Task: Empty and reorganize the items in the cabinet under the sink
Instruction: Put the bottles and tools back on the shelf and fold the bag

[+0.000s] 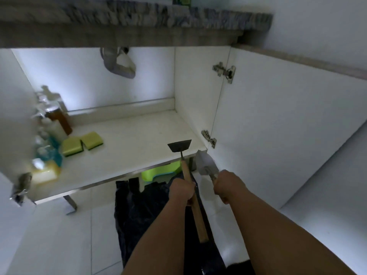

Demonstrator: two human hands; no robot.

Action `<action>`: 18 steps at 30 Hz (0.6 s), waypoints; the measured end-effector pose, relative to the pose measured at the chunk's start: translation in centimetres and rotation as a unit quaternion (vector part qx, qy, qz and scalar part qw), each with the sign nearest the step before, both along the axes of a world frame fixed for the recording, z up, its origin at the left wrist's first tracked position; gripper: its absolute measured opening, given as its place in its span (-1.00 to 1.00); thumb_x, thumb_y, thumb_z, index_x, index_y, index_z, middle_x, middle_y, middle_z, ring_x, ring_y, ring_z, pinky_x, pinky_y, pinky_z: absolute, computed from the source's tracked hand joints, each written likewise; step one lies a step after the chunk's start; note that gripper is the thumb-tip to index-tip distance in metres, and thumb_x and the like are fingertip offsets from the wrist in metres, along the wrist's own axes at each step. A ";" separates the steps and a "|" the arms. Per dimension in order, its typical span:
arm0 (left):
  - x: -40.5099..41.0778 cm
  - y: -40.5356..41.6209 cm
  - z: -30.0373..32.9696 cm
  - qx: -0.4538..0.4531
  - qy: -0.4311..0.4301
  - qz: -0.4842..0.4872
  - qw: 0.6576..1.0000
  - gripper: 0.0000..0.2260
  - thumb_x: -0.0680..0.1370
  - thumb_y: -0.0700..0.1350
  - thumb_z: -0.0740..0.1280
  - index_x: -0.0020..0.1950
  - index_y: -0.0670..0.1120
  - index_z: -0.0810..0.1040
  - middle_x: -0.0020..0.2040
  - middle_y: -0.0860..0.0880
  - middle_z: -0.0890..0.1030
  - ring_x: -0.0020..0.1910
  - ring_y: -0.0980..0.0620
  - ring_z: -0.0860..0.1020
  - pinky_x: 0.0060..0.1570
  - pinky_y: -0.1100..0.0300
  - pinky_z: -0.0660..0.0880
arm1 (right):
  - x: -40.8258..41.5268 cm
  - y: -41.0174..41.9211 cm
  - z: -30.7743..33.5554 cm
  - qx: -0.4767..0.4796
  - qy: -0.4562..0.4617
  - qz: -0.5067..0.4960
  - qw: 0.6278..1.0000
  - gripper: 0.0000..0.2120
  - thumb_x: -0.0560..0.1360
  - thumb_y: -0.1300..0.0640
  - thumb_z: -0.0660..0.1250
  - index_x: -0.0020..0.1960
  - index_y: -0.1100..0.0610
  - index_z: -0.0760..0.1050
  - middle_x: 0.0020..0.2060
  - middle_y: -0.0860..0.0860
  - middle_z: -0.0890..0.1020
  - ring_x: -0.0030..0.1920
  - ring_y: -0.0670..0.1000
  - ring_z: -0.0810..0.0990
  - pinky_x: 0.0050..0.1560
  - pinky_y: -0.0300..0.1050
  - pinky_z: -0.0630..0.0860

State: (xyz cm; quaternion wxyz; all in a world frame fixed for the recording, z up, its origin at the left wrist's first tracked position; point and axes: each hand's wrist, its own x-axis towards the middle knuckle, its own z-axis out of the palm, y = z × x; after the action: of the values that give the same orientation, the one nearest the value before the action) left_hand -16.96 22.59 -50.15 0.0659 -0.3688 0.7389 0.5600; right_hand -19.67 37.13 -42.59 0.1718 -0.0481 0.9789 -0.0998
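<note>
My left hand (pixel 182 192) grips the wooden handle of a small hoe (pixel 179 146), whose dark blade hangs over the front right of the cabinet floor (pixel 129 143). My right hand (pixel 226 185) grips the handle of a metal trowel (pixel 204 164), its blade pointing at the cabinet's front right corner. Two green sponges (pixel 81 143) lie at the left of the cabinet floor. Several bottles (pixel 53 120) and a yellow sponge (pixel 44 172) stand along the left wall.
The right cabinet door (pixel 278 126) stands open. A grey drain pipe (pixel 119 64) hangs at the top of the cabinet. A black plastic bag (pixel 143 207) lies on the white floor tiles below my arms, with a green plastic item (pixel 158 170) under the cabinet edge.
</note>
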 end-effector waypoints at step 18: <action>-14.8 -10.3 -1.1 -0.127 0.015 0.019 0.992 -0.67 0.53 0.09 0.42 0.03 -0.18 0.50 -0.05 -0.10 0.60 -0.12 -0.09 0.59 -0.20 0.14 0.49 | -16.8 -11.3 -3.3 -0.062 0.018 0.041 0.997 -0.89 0.55 0.20 0.26 0.03 0.19 0.51 -0.07 0.15 0.62 -0.03 0.17 0.65 0.02 -0.02 0.62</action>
State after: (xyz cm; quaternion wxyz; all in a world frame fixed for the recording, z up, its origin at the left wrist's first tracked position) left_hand -31.81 12.26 -51.25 -0.0032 -0.3798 0.7979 0.4681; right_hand -36.46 25.85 -45.93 0.1549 -0.1001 0.9710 -0.1519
